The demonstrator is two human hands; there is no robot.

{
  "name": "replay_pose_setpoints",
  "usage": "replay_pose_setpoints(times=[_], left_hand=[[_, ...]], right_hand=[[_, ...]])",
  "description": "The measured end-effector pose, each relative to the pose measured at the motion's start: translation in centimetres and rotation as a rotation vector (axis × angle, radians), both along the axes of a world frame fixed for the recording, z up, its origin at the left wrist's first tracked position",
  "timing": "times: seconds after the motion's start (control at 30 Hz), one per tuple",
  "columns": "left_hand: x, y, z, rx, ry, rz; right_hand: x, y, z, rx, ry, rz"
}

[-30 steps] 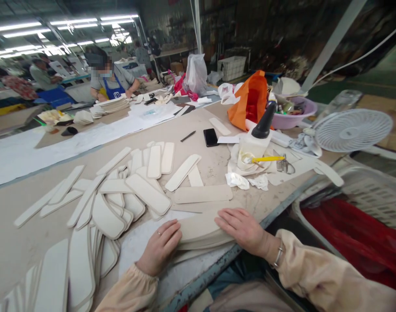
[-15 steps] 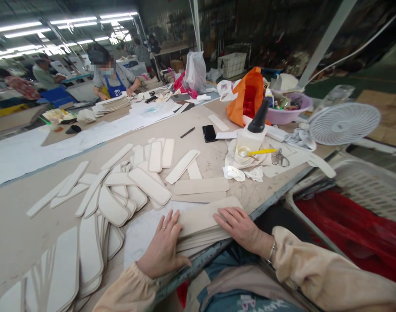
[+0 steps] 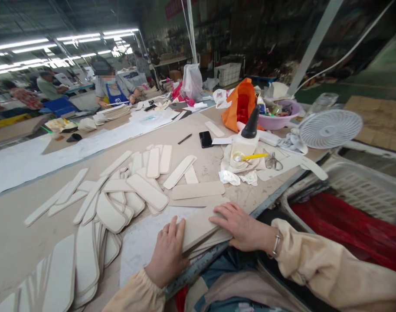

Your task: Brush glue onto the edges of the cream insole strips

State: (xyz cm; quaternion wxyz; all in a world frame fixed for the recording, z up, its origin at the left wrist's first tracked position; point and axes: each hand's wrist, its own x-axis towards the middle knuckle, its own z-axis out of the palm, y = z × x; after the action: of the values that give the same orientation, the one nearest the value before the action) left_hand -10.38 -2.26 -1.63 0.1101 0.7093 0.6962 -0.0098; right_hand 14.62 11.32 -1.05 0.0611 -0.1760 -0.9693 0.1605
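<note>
At the table's near edge lies a stack of cream rounded strips (image 3: 198,227), its lower pieces slightly fanned out. My left hand (image 3: 169,249) is at the stack's left end, fingers stretched out and thumb toward the table edge. Across the right end bend the fingers of my right hand (image 3: 238,227), with its thumb low at the front side, gripping the strips. The stack's right end is partly hidden under that hand. White paper (image 3: 139,238) lies beneath and to the left. Just beyond the stack are two flat cream strips, the upper one (image 3: 198,190) overlapping the other.
Many loose cream strips (image 3: 111,212) spread over the left. Farther right are a phone (image 3: 205,139), a glue bottle (image 3: 245,145), scissors (image 3: 273,162), an orange bag (image 3: 238,106) and a fan (image 3: 329,129). A plastic crate (image 3: 354,184) stands beside the table. Across it, a co-worker (image 3: 115,89) handles pieces.
My left hand's fingers have drawn closer together against the stack's end. The stack's upper part now stands apart from the fanned lower strips. The view has shifted slightly.
</note>
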Motion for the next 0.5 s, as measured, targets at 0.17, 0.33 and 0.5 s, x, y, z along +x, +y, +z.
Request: replay_pose_setpoints(times=[0.17, 0.33, 0.5], left_hand=[[-0.2, 0.1, 0.1, -0.023, 0.001, -0.015], [-0.2, 0.2, 0.7, -0.047, -0.083, -0.047], [0.0, 0.1, 0.5, -0.052, -0.083, -0.011]], right_hand=[[-0.9, 0.9, 0.2, -0.012, -0.063, -0.006], [-1.8, 0.8, -0.7, -0.008, -0.126, 0.045], [-2.2, 1.6, -0.7, -0.04, -0.139, 0.07]])
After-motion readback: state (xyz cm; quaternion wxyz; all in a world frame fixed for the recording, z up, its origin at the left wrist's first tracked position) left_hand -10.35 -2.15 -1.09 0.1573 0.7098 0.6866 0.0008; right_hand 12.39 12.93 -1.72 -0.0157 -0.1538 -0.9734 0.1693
